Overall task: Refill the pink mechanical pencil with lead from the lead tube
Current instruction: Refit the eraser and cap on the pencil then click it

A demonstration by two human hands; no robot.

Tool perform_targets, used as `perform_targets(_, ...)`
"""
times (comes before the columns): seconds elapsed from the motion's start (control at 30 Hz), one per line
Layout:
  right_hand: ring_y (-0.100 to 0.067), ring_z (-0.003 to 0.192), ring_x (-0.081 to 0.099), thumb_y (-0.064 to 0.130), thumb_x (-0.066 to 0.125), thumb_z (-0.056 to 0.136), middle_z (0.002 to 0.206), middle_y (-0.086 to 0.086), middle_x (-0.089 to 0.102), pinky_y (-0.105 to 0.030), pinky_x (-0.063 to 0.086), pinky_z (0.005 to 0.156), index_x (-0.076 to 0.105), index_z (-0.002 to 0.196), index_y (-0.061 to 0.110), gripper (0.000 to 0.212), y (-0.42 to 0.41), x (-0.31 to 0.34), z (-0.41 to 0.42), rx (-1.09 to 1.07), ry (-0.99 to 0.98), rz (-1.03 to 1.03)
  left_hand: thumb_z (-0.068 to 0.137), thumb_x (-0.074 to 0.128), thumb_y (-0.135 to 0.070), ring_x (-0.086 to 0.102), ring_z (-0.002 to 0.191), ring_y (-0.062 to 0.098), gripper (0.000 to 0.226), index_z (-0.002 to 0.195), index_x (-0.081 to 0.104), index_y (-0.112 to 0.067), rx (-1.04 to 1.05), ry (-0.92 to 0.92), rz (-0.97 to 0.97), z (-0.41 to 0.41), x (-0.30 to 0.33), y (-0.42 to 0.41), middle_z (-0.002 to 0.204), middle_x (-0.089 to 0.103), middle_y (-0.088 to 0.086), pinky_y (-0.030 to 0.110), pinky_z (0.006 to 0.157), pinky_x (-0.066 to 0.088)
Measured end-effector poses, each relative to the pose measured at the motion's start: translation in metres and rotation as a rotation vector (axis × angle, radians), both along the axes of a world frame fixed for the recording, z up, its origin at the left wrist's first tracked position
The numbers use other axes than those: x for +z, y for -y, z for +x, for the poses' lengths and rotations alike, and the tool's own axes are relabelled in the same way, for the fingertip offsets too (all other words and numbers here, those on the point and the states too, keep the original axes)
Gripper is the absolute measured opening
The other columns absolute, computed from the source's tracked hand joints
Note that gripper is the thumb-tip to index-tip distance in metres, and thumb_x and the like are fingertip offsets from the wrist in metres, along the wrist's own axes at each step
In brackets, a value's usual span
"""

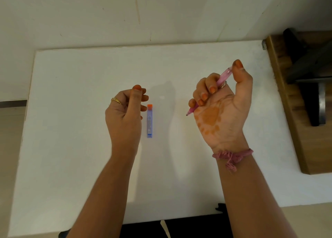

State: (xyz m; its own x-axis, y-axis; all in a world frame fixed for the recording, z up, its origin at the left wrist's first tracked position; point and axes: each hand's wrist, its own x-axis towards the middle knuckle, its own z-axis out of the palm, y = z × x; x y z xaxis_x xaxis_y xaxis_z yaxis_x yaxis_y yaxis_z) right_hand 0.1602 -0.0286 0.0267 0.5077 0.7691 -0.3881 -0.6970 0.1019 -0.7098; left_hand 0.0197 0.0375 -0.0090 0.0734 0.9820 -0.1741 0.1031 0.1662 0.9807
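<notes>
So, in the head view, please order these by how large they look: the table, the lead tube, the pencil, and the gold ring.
1. table
2. and 3. pencil and lead tube: unsure, since the right hand hides part of the pencil and holds it nearer the camera
4. gold ring

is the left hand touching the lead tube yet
Cannot tell. In the head view the left hand fingertips sit right beside the lead tube cap, with no clear gap or contact.

White table [71,112] w/ lead tube [149,121] lying flat.
</notes>
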Motion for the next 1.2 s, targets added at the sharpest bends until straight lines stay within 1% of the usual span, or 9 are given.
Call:
perform_targets(0.07,-0.015,0.054,0.023,0.056,0.040,0.079,0.054,0.002,0.031,-0.031,0.026,0.058,0.034,0.056,0.016,0.046,0.002,-0.002,0.002,0.015,-0.097,0.033,0.091,0.054,-0.030,0.061,0.067,0.005,0.021,0.078,0.067,-0.020,0.000,-0.001,-0.002,0.000,0.000,0.000,0.086,0.071,-0.002,0.012,0.053,0.043)
perform_targets(0.17,-0.016,0.057,0.019,0.056,0.044,0.074,0.056,0.003,0.027,-0.032,0.025,0.059,0.032,0.057,0.016,0.045,0.006,-0.005,0.006,0.028,-0.200,0.092,0.091,0.054,-0.031,0.061,0.066,0.005,0.021,0.077,0.067,-0.022,0.002,0.001,-0.004,-0.001,0.000,0.000,0.084,0.071,-0.003,0.012,0.054,0.043)
perform_targets(0.33,-0.015,0.055,0.023,0.062,0.044,0.079,0.056,0.004,0.028,-0.031,0.030,0.057,0.034,0.058,0.018,0.050,0.008,-0.011,0.010,0.048,-0.381,0.187,0.091,0.054,-0.028,0.061,0.066,0.003,0.020,0.079,0.067,-0.021,0.009,-0.006,-0.002,-0.001,0.000,0.001,0.084,0.071,-0.004,0.012,0.053,0.043)
perform_targets(0.43,-0.015,0.053,0.025,0.060,0.044,0.081,0.055,0.004,0.029,-0.031,0.033,0.056,0.034,0.058,0.018,0.049,0.010,-0.014,0.010,0.050,-0.455,0.216,0.091,0.054,-0.028,0.061,0.066,0.004,0.020,0.079,0.067,-0.019,0.011,-0.007,-0.001,0.000,0.000,0.001,0.085,0.071,-0.002,0.012,0.053,0.043)
perform_targets(0.53,-0.015,0.053,0.026,0.060,0.044,0.081,0.056,0.004,0.029,-0.031,0.034,0.056,0.035,0.059,0.018,0.048,0.010,-0.015,0.011,0.042,-0.465,0.216,0.091,0.054,-0.027,0.061,0.066,0.004,0.020,0.079,0.067,-0.019,0.012,-0.006,-0.001,0.000,0.000,0.000,0.085,0.071,-0.002,0.012,0.053,0.043)
perform_targets(0.67,-0.015,0.054,0.026,0.060,0.044,0.080,0.056,0.004,0.029,-0.031,0.033,0.057,0.036,0.058,0.018,0.049,0.009,-0.015,0.012,0.044,-0.453,0.196,0.090,0.054,-0.030,0.061,0.065,0.003,0.019,0.079,0.068,-0.023,0.019,-0.016,-0.005,-0.001,-0.001,0.000,0.081,0.072,-0.007,0.012,0.053,0.043)
perform_targets(0.9,-0.014,0.055,0.025,0.061,0.044,0.081,0.057,0.004,0.029,-0.031,0.031,0.060,0.036,0.060,0.018,0.049,0.008,-0.015,0.011,0.044,-0.420,0.163,0.091,0.053,-0.028,0.061,0.065,0.003,0.020,0.083,0.067,-0.016,0.017,-0.021,-0.012,-0.001,-0.001,-0.001,0.085,0.071,-0.002,0.012,0.054,0.043)
perform_targets(1.0,-0.015,0.056,0.024,0.059,0.044,0.081,0.057,0.004,0.028,-0.032,0.030,0.061,0.035,0.059,0.017,0.047,0.007,-0.015,0.011,0.052,-0.402,0.156,0.091,0.053,-0.025,0.060,0.065,0.002,0.019,0.083,0.067,-0.017,0.017,-0.015,-0.008,-0.001,0.000,-0.001,0.086,0.071,-0.001,0.011,0.054,0.043)
perform_targets(1.2,-0.014,0.055,0.025,0.060,0.043,0.081,0.058,0.004,0.029,-0.031,0.030,0.060,0.036,0.059,0.018,0.048,0.007,-0.014,0.010,0.047,-0.405,0.147,0.091,0.053,-0.026,0.060,0.065,0.003,0.019,0.082,0.068,-0.017,0.015,-0.018,-0.010,-0.001,0.000,-0.001,0.085,0.071,-0.001,0.012,0.053,0.043)
